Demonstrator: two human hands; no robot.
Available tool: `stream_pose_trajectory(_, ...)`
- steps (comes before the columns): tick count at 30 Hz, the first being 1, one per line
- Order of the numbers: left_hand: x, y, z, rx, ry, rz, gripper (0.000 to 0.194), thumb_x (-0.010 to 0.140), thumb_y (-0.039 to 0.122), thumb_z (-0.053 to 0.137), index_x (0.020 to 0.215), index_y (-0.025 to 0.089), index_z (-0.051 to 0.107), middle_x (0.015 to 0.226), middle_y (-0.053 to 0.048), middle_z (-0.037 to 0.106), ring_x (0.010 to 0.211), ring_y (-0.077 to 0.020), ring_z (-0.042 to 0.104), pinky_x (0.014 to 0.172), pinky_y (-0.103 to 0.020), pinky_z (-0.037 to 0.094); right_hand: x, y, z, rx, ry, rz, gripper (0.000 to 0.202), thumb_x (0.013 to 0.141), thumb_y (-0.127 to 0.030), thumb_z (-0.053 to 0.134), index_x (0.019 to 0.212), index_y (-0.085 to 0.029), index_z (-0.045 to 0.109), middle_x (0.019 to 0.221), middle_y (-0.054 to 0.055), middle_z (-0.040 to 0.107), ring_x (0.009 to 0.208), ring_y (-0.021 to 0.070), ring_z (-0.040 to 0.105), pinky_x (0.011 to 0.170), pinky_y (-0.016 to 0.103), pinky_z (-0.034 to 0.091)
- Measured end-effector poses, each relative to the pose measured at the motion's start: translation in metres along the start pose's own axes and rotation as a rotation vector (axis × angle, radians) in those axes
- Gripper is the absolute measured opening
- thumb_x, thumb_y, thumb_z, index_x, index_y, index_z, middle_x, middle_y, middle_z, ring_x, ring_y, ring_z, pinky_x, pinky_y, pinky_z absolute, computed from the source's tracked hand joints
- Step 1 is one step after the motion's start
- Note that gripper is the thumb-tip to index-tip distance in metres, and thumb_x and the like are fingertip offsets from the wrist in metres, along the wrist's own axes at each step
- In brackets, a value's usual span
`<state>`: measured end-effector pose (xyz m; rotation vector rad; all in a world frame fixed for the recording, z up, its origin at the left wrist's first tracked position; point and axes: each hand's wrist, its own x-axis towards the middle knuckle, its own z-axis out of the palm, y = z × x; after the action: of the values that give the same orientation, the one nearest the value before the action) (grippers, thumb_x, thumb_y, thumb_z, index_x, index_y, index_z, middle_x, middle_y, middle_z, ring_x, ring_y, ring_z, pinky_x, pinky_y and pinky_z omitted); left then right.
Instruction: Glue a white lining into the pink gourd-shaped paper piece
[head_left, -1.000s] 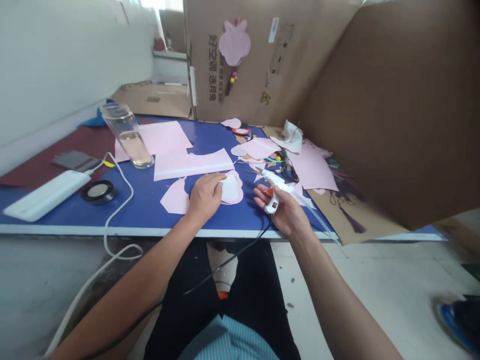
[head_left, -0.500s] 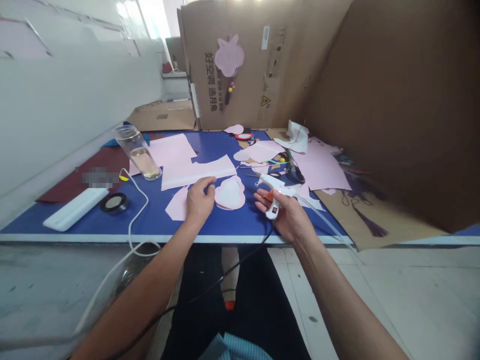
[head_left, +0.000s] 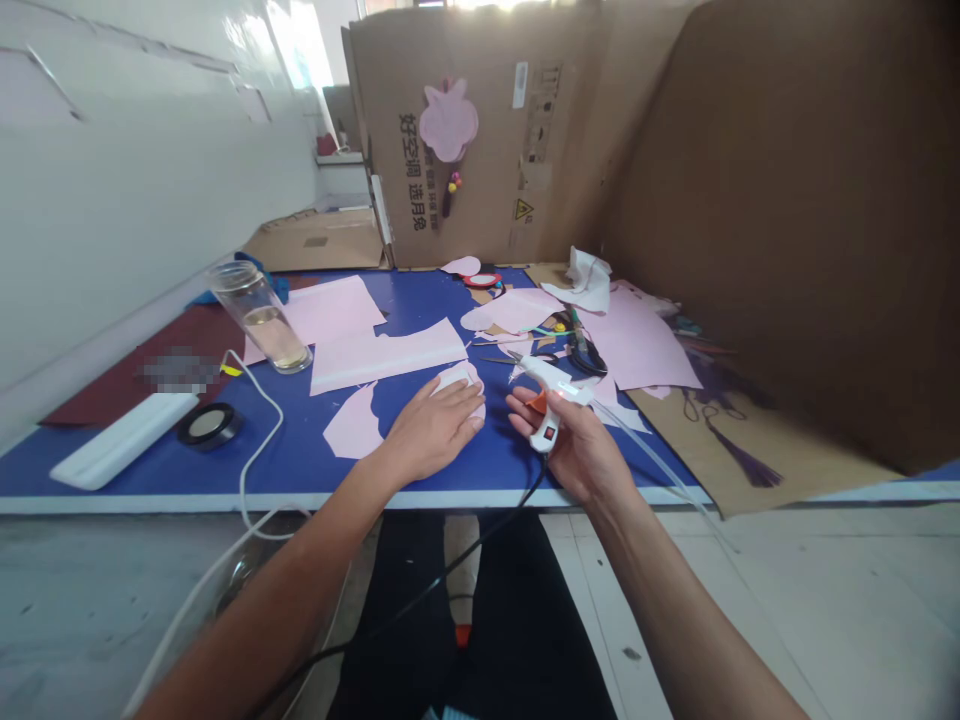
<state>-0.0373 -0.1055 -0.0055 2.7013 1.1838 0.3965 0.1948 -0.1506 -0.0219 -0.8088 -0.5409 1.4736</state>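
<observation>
The left hand (head_left: 431,430) had gone from beside the paper shape (head_left: 457,374) to lie flat over it on the table (head_left: 300,445); the right hand (head_left: 583,452) still held the glue gun (head_left: 553,382); the box (head_left: 487,220) said 好空调

Table top (head_left: 300,440): blue, with a pale front edge (head_left: 187,505).
Over left: glass cup (head_left: 274,340), dark red sheet (head_left: 97,395), black tape roll (head_left: 232,428), white bar (head_left: 124,440).
Middle: pink sheets (head_left: 386,355), a pink cutout (head_left: 471,373) nearer the front.
Over right: brown cardboard (head_left: 694,455) poking past the edge.
</observation>
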Motion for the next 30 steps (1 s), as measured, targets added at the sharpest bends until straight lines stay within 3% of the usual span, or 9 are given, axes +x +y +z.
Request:
stream_pose_trajectory(4, -0.002, 0.006, 0.004, 0.040, -0.049, 0.010, 0.051, 0.116, 0.042, 0.038, 0.154, 0.022, 0.066, 0.170, -0.011, 0.055, 0.164, -0.0306, 0.043, 0.139, -0.059, 0.017, 0.000, 0.000, 0.000, -0.003, 0.009, 0.001, 0.033, 0.079, -0.040, 0.097, 0.102, -0.021, 0.083, 0.119, 0.013, 0.086, 0.116, 0.0298, 0.082, 0.098, 0.038, 0.069)
stream_pose_trajectory(9, -0.003, -0.001, 0.005, -0.056, 0.048, -0.038, 0.048, 0.113, 0.039, 0.045, 0.156, 0.025, 0.063, 0.170, -0.009, 0.056, 0.163, -0.0291, 0.044, 0.138, -0.057, 0.022, -0.001, 0.000, 0.002, 0.011, 0.012, -0.002, 0.033, 0.080, -0.040, 0.098, 0.103, -0.021, 0.083, 0.123, 0.013, 0.085, 0.117, 0.0297, 0.081, 0.097, 0.037, 0.069)
stream_pose_trajectory(13, 0.013, -0.022, -0.010, -0.088, 0.293, -0.327, 0.039, 0.106, 0.028, 0.053, 0.139, 0.022, 0.074, 0.148, -0.012, 0.073, 0.140, -0.0305, 0.066, 0.121, -0.048, 0.048, -0.001, 0.000, 0.003, -0.005, 0.020, -0.007, 0.033, 0.078, -0.042, 0.098, 0.098, -0.020, 0.084, 0.123, 0.014, 0.085, 0.117, 0.0302, 0.081, 0.095, 0.036, 0.070)
stream_pose_trajectory(15, 0.025, -0.031, -0.016, -0.016, 0.264, -0.503, 0.029, 0.101, 0.026, 0.060, 0.121, 0.020, 0.080, 0.128, -0.015, 0.078, 0.124, -0.0346, 0.071, 0.109, -0.048, 0.055, -0.002, -0.001, 0.004, -0.011, 0.024, -0.004, 0.033, 0.077, -0.042, 0.099, 0.099, -0.021, 0.085, 0.124, 0.012, 0.085, 0.115, 0.0292, 0.082, 0.094, 0.035, 0.070)
stream_pose_trajectory(18, 0.042, -0.038, -0.018, 0.070, 0.181, -0.620, 0.022, 0.099, 0.032, 0.065, 0.107, 0.021, 0.083, 0.122, -0.017, 0.077, 0.121, -0.0386, 0.070, 0.099, -0.050, 0.057, -0.003, -0.001, 0.004, -0.015, 0.031, -0.004, 0.037, 0.075, -0.043, 0.100, 0.100, -0.020, 0.086, 0.124, 0.013, 0.085, 0.114, 0.0291, 0.082, 0.093, 0.035, 0.070)
stream_pose_trajectory(22, 0.051, -0.038, -0.012, 0.076, 0.163, -0.666, 0.016, 0.097, 0.029, 0.066, 0.094, 0.023, 0.080, 0.120, -0.015, 0.076, 0.119, -0.0369, 0.069, 0.093, -0.047, 0.057, -0.003, -0.001, 0.004, -0.030, 0.045, -0.003, 0.037, 0.076, -0.044, 0.099, 0.102, -0.020, 0.085, 0.123, 0.014, 0.085, 0.117, 0.0312, 0.081, 0.098, 0.039, 0.070)
stream_pose_trajectory(27, 0.052, -0.042, -0.006, -0.080, 0.202, -0.659, 0.019, 0.095, 0.022, 0.066, 0.076, 0.024, 0.072, 0.108, -0.009, 0.078, 0.103, -0.0277, 0.072, 0.085, -0.038, 0.055, -0.003, -0.001, 0.004, -0.052, 0.049, 0.009, 0.039, 0.077, -0.046, 0.098, 0.102, -0.019, 0.085, 0.125, 0.015, 0.084, 0.118, 0.0326, 0.081, 0.103, 0.043, 0.068)
stream_pose_trajectory(30, 0.054, -0.044, -0.002, -0.110, 0.265, -0.640, 0.022, 0.096, 0.030, 0.066, 0.075, 0.025, 0.071, 0.103, -0.009, 0.078, 0.100, -0.0283, 0.071, 0.084, -0.038, 0.054, -0.004, -0.002, 0.004, -0.047, 0.060, 0.014, 0.038, 0.079, -0.044, 0.098, 0.104, -0.019, 0.084, 0.125, 0.015, 0.084, 0.117, 0.0322, 0.081, 0.100, 0.041, 0.069)
